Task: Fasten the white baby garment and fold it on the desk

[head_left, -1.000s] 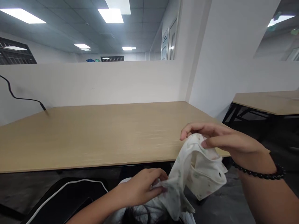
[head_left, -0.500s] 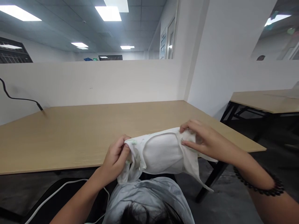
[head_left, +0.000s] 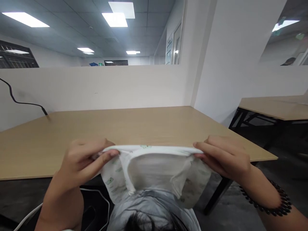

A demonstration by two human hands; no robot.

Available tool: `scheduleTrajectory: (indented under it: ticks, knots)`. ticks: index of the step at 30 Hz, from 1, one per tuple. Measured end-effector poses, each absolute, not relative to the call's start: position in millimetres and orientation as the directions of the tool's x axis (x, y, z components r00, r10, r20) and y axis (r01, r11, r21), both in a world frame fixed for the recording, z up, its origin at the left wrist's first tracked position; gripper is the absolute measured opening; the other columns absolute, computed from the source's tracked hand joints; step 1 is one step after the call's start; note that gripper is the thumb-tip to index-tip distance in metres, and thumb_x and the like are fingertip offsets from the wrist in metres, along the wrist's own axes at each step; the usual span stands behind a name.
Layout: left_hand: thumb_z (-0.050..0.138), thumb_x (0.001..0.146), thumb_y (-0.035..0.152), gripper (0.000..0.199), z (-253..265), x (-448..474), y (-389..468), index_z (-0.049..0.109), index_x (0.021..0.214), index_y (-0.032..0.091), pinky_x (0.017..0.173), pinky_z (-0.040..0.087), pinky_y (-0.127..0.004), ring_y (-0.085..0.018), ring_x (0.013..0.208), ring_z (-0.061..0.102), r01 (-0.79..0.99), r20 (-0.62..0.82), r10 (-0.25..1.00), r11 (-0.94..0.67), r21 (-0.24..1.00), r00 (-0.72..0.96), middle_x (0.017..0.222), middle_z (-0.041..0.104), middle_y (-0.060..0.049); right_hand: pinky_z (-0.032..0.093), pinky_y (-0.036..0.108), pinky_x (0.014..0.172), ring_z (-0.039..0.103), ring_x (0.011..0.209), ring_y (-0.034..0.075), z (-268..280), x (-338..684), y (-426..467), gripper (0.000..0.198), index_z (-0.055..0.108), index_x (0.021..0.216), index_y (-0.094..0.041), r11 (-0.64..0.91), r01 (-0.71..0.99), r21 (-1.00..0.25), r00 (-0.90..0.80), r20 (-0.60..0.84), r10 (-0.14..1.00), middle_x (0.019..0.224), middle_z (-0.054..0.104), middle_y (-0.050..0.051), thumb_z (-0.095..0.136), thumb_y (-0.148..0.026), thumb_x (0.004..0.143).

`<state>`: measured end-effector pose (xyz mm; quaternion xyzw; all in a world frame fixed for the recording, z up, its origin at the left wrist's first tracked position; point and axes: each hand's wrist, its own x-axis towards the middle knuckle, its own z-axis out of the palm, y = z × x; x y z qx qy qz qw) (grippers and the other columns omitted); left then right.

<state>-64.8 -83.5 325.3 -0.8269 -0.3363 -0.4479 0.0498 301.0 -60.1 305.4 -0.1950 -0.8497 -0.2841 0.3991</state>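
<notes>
A small white baby top [head_left: 156, 168] with faint green prints is stretched sideways in front of my body, over the near edge of the table. Its upper edge runs taut in a nearly straight line between my two hands, and a wide curved, bound opening shows in the middle. My left hand [head_left: 88, 160] pinches the left end of that edge between thumb and fingers. At the other end, my right hand [head_left: 223, 157] pinches the fabric the same way. Loose printed cloth hangs below both hands, and its lower part lies against my grey shirt [head_left: 158, 208].
A light wooden table [head_left: 125, 125] reaches to a white low wall [head_left: 134, 86]. A black cable [head_left: 29, 103] comes down at the left. A white cord [head_left: 96, 191] runs beside my lap. Another table [head_left: 271, 106] stands at the right.
My hands have moved apart, the left one farther left and the right one to the right. The baby top, bunched and slanted before, is now pulled wide and level.
</notes>
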Motion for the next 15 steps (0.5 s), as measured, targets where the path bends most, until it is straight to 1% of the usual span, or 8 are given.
scheduleTrajectory:
  ticks: [2,4,6,7,9,11,13,15]
  knots:
    - [0.059,0.092,0.039,0.039,335,-66,-80,0.054,0.058,0.021,0.046,0.028,-0.026,-0.011,0.044,0.034,0.699,0.775,0.559,-0.679,0.224,0.295,0.048,0.039,0.004,0.038,0.027,0.056,0.055,0.056,0.014,313,292,-55,0.014,0.064,0.095,-0.021,0.714,0.655,0.248,-0.524,0.83,0.192,0.065,0.062,0.001,0.053,-0.029,0.101]
    - [0.055,0.092,0.049,0.047,345,-68,-58,0.052,0.056,0.02,0.047,0.026,-0.026,-0.012,0.046,0.034,0.772,0.673,0.682,-0.58,0.259,0.287,0.049,0.036,0.004,0.036,0.028,0.056,0.054,0.055,0.015,324,282,-38,0.03,0.063,0.085,-0.02,0.624,0.77,0.136,-0.443,0.817,0.368,0.061,0.061,0.001,0.048,-0.04,0.102]
    - [0.048,0.093,0.058,0.049,351,-71,-16,0.057,0.064,0.019,0.049,0.03,-0.025,-0.014,0.053,0.045,0.819,0.515,0.813,-0.476,0.32,0.271,0.056,0.049,0.001,0.034,0.028,0.057,0.055,0.057,0.017,334,270,-9,0.042,0.063,0.079,-0.02,0.525,0.849,0.06,-0.395,0.731,0.556,0.061,0.061,0.003,0.042,-0.047,0.103]
    - [0.046,0.092,0.061,0.05,351,-71,11,0.06,0.068,0.019,0.051,0.033,-0.025,-0.015,0.057,0.05,0.844,0.44,0.86,-0.422,0.331,0.258,0.062,0.056,0.0,0.033,0.028,0.058,0.056,0.061,0.018,338,263,10,0.044,0.063,0.08,-0.019,0.483,0.874,0.044,-0.377,0.69,0.618,0.064,0.063,0.004,0.04,-0.048,0.103]
    - [0.048,0.088,0.065,0.052,342,-71,72,0.064,0.074,0.018,0.055,0.037,-0.025,-0.018,0.064,0.058,0.891,0.268,0.932,-0.324,0.319,0.243,0.071,0.065,-0.003,0.035,0.029,0.063,0.06,0.07,0.021,338,248,52,0.044,0.064,0.084,-0.018,0.426,0.904,0.035,-0.363,0.588,0.723,0.075,0.067,0.008,0.038,-0.047,0.103]
    - [0.05,0.085,0.063,0.049,321,-69,130,0.066,0.083,0.016,0.063,0.043,-0.027,-0.023,0.075,0.064,0.936,0.124,0.976,-0.206,0.284,0.177,0.085,0.071,-0.007,0.037,0.03,0.071,0.062,0.083,0.024,329,232,96,0.042,0.066,0.092,-0.016,0.38,0.925,0.014,-0.34,0.478,0.81,0.089,0.07,0.013,0.038,-0.046,0.103]
    - [0.051,0.083,0.058,0.047,292,-69,174,0.066,0.09,0.014,0.073,0.047,-0.031,-0.028,0.09,0.066,0.963,0.076,0.991,-0.129,0.236,0.114,0.1,0.072,-0.014,0.039,0.033,0.082,0.06,0.102,0.028,309,221,135,0.038,0.066,0.106,-0.015,0.327,0.945,-0.023,-0.295,0.374,0.879,0.107,0.069,0.017,0.046,-0.047,0.1]
    - [0.054,0.08,0.058,0.047,261,-76,199,0.066,0.088,0.013,0.077,0.048,-0.034,-0.032,0.095,0.066,0.97,0.012,0.993,-0.115,0.214,0.115,0.101,0.072,-0.018,0.037,0.037,0.092,0.053,0.118,0.03,284,220,166,0.042,0.06,0.124,-0.016,0.298,0.952,-0.075,-0.271,0.252,0.929,0.125,0.064,0.017,0.052,-0.048,0.098]
